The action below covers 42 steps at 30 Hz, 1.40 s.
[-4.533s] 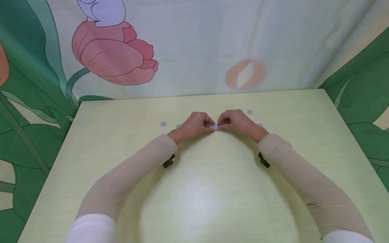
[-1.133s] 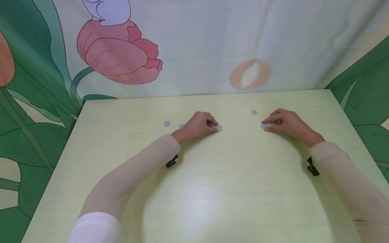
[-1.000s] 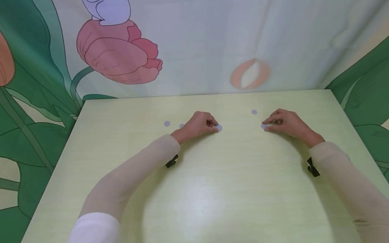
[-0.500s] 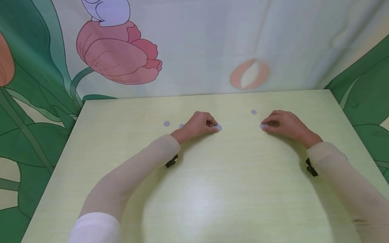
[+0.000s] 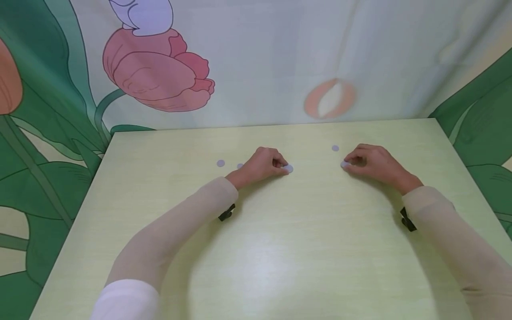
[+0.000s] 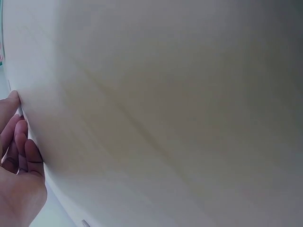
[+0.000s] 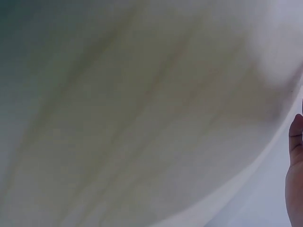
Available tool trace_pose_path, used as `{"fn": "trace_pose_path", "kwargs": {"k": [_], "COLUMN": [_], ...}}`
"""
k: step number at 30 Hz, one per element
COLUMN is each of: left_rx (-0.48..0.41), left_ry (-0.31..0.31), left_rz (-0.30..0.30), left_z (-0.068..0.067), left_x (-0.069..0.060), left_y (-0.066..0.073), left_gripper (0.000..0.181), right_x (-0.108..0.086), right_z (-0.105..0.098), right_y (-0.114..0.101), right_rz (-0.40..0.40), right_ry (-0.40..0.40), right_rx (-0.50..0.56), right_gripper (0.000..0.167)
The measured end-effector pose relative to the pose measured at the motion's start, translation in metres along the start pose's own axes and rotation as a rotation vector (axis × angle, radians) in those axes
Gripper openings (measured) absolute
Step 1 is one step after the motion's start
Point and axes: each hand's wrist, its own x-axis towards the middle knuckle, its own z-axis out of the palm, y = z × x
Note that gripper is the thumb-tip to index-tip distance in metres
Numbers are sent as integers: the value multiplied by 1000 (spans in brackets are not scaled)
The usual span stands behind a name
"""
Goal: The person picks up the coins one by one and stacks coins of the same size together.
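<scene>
Near the far side of the table, my left hand [image 5: 262, 163] holds a small pale purple disc [image 5: 290, 168] by its left edge between thumb and fingers. To the right, the thumb and fingertips of my right hand [image 5: 374, 163] pinch another pale purple disc [image 5: 344, 164], which looks slightly tilted. Further discs lie flat: one disc [image 5: 335, 148] behind the right fingertips, one disc [image 5: 221, 163] left of the left hand, and a disc [image 5: 240, 166] partly hidden by the left wrist. The left wrist view catches the left fingers [image 6: 33, 153] at its edge; the right wrist view shows little of the right hand.
The pale wooden table [image 5: 256, 249] stretches toward the person, with its back edge against a printed curtain [image 5: 260, 62]. Dark wrist devices show under both sleeves, a left one [image 5: 227, 212] and a right one [image 5: 408, 221].
My right hand has left the middle disc, which both hands held, and moved right to another disc. Its fingers have since closed on that disc and lifted it slightly. The left hand has stayed put.
</scene>
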Motion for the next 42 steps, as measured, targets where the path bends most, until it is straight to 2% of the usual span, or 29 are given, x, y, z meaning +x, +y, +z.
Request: {"fn": "trace_pose_path", "kwargs": {"k": [5, 12, 20, 31, 39, 42], "left_rx": [0, -5, 14, 19, 16, 16], "left_ry": [0, -3, -7, -12, -11, -8], "left_rz": [-2, 3, -4, -15, -22, -21], "left_z": [1, 0, 1, 0, 1, 0], "left_x": [0, 0, 1, -1, 1, 2], "left_y": [-1, 1, 0, 0, -1, 0], "left_gripper": [18, 19, 19, 20, 19, 19], "right_x": [3, 6, 7, 10, 16, 20], "right_z": [1, 0, -5, -2, 1, 2], "right_y": [-1, -5, -9, -14, -16, -18], "right_rz": [-19, 71, 89, 29, -87, -105], "right_ry": [17, -27, -48, -24, 6, 10], "right_rx": [10, 74, 63, 68, 76, 72], "right_gripper": [17, 17, 18, 18, 18, 18]}}
